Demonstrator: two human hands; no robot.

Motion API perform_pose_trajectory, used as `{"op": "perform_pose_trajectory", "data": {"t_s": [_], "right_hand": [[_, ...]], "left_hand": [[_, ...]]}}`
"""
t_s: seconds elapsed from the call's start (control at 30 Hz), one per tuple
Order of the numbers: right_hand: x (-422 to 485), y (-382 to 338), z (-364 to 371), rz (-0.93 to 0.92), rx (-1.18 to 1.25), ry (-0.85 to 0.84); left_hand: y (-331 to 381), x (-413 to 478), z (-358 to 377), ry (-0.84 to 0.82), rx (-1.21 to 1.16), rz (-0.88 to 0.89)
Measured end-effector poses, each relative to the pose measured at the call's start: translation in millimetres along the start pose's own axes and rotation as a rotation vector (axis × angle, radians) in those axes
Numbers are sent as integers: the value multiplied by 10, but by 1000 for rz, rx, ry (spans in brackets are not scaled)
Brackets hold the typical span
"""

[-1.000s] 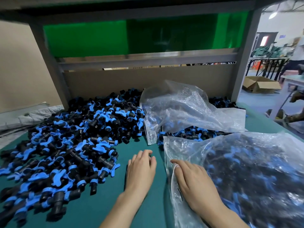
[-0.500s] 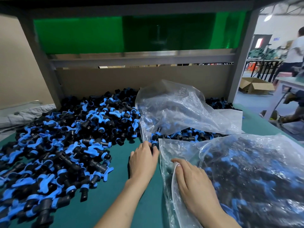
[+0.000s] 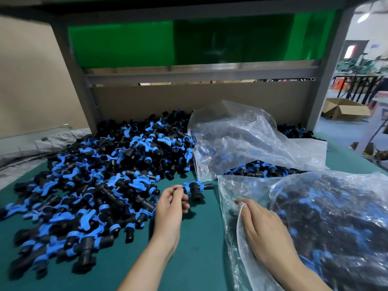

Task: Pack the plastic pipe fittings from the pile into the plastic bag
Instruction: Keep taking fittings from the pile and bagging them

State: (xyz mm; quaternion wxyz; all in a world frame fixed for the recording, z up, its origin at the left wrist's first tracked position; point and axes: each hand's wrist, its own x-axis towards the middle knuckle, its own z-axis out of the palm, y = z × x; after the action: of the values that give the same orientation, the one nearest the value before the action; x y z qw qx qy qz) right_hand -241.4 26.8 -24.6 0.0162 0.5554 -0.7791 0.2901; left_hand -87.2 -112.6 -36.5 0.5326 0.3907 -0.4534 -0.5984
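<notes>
A big pile of black and blue pipe fittings (image 3: 100,177) covers the left of the green table (image 3: 195,248). My left hand (image 3: 171,208) pinches one end of a single black tee fitting with blue rings (image 3: 195,189), just above the table between the pile and the bag. A clear plastic bag (image 3: 327,223) full of fittings lies at the right. My right hand (image 3: 262,229) rests at its open mouth, fingers holding the bag's edge.
A second clear bag (image 3: 247,139) lies crumpled behind, with loose fittings (image 3: 258,171) under its front edge. A cardboard back panel (image 3: 199,101) and grey frame posts close off the rear. An open carton (image 3: 344,109) sits on the floor beyond.
My left hand reached forward to the crumpled bag's edge, picked up one tee fitting and drew it back. My right hand stayed at the bag's mouth.
</notes>
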Motion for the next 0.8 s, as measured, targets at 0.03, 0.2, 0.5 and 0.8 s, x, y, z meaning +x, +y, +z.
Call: {"op": "perform_pose_trajectory", "data": {"t_s": [0.03, 0.2, 0.5, 0.8], "right_hand": [[1, 2, 4, -1, -11, -3], [5, 25, 37, -9, -53, 0], [8, 38, 52, -15, -57, 14], [3, 34, 42, -25, -72, 5]], "left_hand": [[10, -12, -16, 12, -26, -6], [35, -7, -12, 66, -98, -21], [-15, 53, -35, 51, -101, -40], [44, 20, -34, -8, -129, -69]]}}
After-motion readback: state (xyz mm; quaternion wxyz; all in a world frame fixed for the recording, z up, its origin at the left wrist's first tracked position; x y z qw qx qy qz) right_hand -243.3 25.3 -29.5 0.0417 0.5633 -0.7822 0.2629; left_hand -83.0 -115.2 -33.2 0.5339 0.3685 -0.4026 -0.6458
